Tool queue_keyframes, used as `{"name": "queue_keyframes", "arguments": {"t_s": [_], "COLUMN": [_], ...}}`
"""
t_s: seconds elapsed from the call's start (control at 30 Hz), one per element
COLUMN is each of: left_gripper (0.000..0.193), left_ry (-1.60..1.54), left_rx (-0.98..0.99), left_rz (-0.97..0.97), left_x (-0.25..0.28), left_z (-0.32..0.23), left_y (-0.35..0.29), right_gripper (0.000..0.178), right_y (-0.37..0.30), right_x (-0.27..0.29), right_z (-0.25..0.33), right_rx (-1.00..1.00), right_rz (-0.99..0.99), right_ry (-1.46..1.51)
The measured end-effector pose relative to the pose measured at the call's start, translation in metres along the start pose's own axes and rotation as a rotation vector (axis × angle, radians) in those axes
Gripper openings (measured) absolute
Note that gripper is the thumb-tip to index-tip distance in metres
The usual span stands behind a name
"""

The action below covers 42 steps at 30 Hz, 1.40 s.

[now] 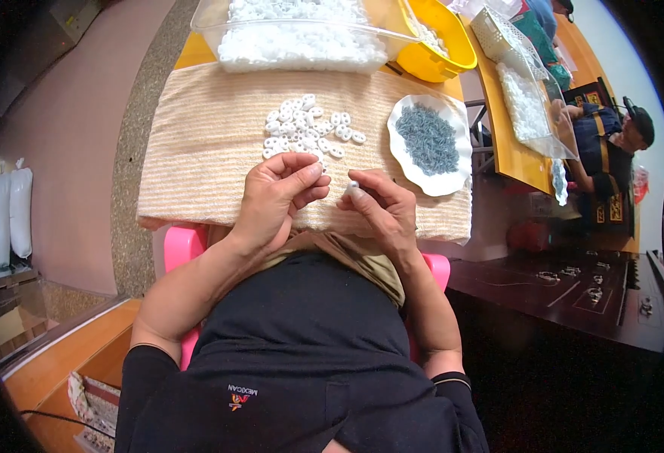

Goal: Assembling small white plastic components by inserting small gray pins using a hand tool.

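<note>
Between the thumb and fingers of my right hand (385, 211) is a small white plastic piece (353, 186), held near the front of the table. Just left of it, my left hand (275, 195) is closed in a pinch. Whatever sits between its fingertips is too small to make out. Beyond my hands lies a loose pile of white oval pieces with two holes (295, 124) on a cream striped towel (196, 143). A white scalloped dish (459, 162) to the right holds many small translucent grey-blue plastic parts (428, 140).
Along the far edge stand a clear plastic bin (301, 29) of white pieces and a yellow basin (441, 69). Farther right, another person (603, 140) works at a second table (517, 162) with a clear bin (526, 102). White sacks (3, 215) stand at the left.
</note>
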<state>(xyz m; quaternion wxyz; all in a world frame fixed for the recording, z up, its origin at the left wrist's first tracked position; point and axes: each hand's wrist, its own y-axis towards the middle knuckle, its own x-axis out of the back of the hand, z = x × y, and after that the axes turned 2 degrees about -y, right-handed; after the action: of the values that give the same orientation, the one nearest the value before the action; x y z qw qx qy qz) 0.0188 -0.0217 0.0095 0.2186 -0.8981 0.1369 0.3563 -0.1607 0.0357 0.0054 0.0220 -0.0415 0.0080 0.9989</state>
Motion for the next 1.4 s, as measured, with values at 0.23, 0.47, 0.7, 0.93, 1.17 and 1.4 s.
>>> {"name": "queue_keyframes", "arguments": {"t_s": [0.23,0.47,0.7,0.93,1.17,1.4], "left_gripper": [0.012,0.012,0.011,0.011,0.011,0.011], "left_ry": [0.002,-0.013,-0.024,-0.028,-0.017,0.001], "left_rx": [0.027,0.046,0.066,0.075,0.073,0.076], "left_rz": [0.010,0.010,0.014,0.033,0.061,0.057], "left_x": [0.001,0.001,0.003,0.000,-0.001,-0.002], "left_z": [0.006,0.007,0.010,0.011,0.015,0.017], "left_y": [-0.001,0.001,0.000,-0.002,-0.003,-0.004], "right_gripper": [0.026,0.022,0.021,0.019,0.018,0.022], "right_y": [0.000,0.000,-0.002,-0.002,-0.002,-0.003], "right_x": [0.006,0.009,0.009,0.006,0.004,0.007], "right_z": [-0.001,-0.004,-0.004,-0.008,-0.008,-0.005], "right_rx": [-0.134,-0.152,-0.137,-0.009,0.059,-0.126], "right_rz": [-0.063,-0.067,-0.098,-0.033,0.028,-0.030], "right_ry": [0.131,0.142,0.118,0.055,0.015,0.056]}}
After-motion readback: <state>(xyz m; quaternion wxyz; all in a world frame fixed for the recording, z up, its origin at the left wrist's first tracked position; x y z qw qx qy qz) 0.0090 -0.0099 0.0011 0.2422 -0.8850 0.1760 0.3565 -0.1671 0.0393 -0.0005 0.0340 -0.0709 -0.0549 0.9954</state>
